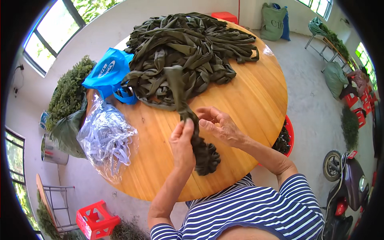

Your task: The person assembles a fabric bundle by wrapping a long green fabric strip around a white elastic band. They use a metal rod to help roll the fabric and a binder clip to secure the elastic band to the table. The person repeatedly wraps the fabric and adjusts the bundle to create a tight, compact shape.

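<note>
A large heap of dark olive fabric strips point(176, 48) lies on the far part of the round wooden table point(258, 90). One strip runs from the heap toward me, and its near end is a bunched, ruffled fabric bundle point(206, 158). Above that bundle, my left hand point(183, 146) pinches the fabric strip between thumb and fingers. My right hand point(224, 127) is just right of the strip, its fingers curved and apart, with nothing visible in them. Whether its fingertips touch the fabric is hard to make out.
Left of the heap sit a blue bag point(105, 75) and a clear plastic bag point(108, 138) of pale strips. Greenery in a sack point(68, 92) stands beyond the table's left edge. A red stool point(96, 220), a red basin point(289, 138) and a scooter point(347, 182) are on the floor.
</note>
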The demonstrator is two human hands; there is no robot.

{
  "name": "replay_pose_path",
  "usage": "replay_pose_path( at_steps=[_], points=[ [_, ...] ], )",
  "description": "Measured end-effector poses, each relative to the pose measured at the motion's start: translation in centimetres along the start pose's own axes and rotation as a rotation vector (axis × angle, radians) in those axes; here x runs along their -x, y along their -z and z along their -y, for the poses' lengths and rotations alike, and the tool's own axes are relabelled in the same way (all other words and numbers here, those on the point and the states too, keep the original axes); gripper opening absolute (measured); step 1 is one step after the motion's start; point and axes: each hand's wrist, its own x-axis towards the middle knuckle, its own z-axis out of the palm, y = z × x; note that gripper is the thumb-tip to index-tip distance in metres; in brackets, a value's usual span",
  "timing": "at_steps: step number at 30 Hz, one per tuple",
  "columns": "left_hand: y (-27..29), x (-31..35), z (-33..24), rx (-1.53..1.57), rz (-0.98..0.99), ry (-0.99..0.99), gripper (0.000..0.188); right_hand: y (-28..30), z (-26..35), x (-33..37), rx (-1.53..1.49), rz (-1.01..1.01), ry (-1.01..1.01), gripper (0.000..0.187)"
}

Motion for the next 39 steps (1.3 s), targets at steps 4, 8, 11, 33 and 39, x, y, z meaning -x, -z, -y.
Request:
replay_pose_path(
  at_steps=[4,8,11,33,39],
  points=[
    [0.5,-3.7,-0.7,0.334,-0.075,0.051,0.023,-0.8,0.5,0.6,0.098,0.028,0.043,0.062],
    [-0.5,-3.3,-0.5,0.394,-0.073,0.069,0.022,-1.1,-0.6,-0.5,0.356,0.116,0.156,0.058],
    [1.3,-3.9,-1.1,0.204,0.008,-0.102,0.020,-1.2,0.0,-0.2,0.097,0.268,-0.066,0.032],
    [2.6,-3.8,-1.8,0.275,-0.066,-0.166,0.019,-0.8,0.3,2.1,0.521,0.291,0.005,0.039],
    [-0.3,-1.8,0.3,0.213,-0.142,-0.053,0.015,-2.3,-0.9,-0.3,0.484,-0.048,0.183,0.052]
  ],
)
